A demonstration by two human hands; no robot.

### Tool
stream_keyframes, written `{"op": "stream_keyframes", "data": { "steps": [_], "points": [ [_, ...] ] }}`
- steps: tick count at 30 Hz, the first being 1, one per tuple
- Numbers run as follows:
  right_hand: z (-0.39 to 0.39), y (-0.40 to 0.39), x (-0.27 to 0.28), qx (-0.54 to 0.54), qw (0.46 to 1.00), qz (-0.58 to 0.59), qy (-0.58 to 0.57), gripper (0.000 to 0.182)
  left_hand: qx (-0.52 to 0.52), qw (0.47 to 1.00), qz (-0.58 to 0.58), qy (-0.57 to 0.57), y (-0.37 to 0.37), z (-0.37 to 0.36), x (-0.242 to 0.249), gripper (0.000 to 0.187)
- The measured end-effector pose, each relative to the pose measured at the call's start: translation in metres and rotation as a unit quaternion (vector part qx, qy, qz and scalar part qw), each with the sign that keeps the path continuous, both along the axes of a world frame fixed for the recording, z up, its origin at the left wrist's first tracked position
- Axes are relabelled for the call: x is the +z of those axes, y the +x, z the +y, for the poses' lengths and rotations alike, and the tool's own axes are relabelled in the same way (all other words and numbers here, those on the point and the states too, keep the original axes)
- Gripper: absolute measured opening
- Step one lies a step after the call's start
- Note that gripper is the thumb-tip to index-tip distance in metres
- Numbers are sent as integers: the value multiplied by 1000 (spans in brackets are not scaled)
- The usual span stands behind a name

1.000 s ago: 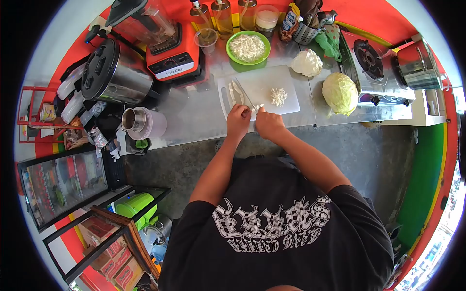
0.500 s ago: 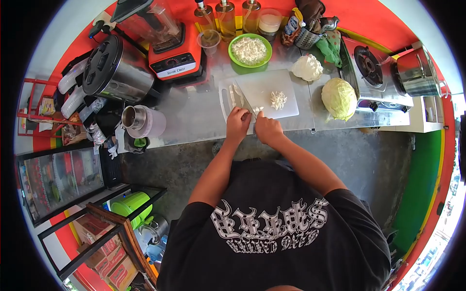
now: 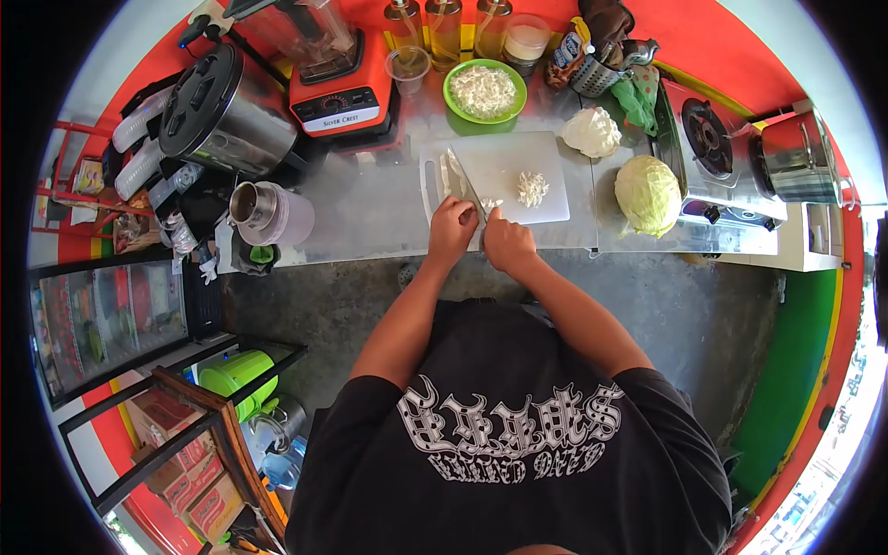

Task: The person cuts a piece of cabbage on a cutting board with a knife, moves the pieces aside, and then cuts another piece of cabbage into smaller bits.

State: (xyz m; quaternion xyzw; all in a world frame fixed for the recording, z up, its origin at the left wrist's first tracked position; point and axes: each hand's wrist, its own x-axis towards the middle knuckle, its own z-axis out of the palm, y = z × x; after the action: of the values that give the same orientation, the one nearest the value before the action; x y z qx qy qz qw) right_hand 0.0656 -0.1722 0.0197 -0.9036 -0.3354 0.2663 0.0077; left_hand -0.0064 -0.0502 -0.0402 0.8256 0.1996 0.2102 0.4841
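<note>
A white cutting board lies on the steel counter, with a small pile of shredded cabbage on its right part and pale strips at its left. My right hand is closed round the handle end of a knife, whose blade points up and left across the board. Beside the blade, my left hand has its fingers bent and pressed together at the board's front edge; what they hold is too small to make out. A few cut bits lie by the knife. Behind the board stands a green bowl of shredded cabbage.
A whole cabbage and a peeled white piece sit right of the board. Further right is a gas stove with a pot. A red blender, a steel container and a large lidded pot stand left.
The whole view has shifted slightly. Both hands stay at the board's front edge around the knife, with only a slight change in their pose.
</note>
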Motion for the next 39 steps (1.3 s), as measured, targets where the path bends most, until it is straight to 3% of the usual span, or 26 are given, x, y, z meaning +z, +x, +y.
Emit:
{"op": "stream_keyframes", "data": {
  "steps": [10,12,15,21,23,29,39],
  "points": [
    [-1,-5,12,19,1000,9,-18,32,8,1000,-20,14,0,0,3,11],
    [1,-5,6,14,1000,9,-22,32,10,1000,20,-1,-1,-1,5,11],
    [3,1,2,7,1000,0,25,28,-5,1000,4,9,-2,1,0,11],
    [1,-6,15,28,999,18,-31,26,-4,999,-32,-9,-3,3,-6,12],
    [1,-11,6,-10,1000,11,-17,28,0,1000,-17,1,-1,3,-5,12],
    [7,4,14,30,999,11,1,27,-9,1000,-11,2,-1,4,0,11],
    [2,-5,-5,-37,998,48,19,29,-2,1000,21,11,0,3,6,9]
  ]
}}
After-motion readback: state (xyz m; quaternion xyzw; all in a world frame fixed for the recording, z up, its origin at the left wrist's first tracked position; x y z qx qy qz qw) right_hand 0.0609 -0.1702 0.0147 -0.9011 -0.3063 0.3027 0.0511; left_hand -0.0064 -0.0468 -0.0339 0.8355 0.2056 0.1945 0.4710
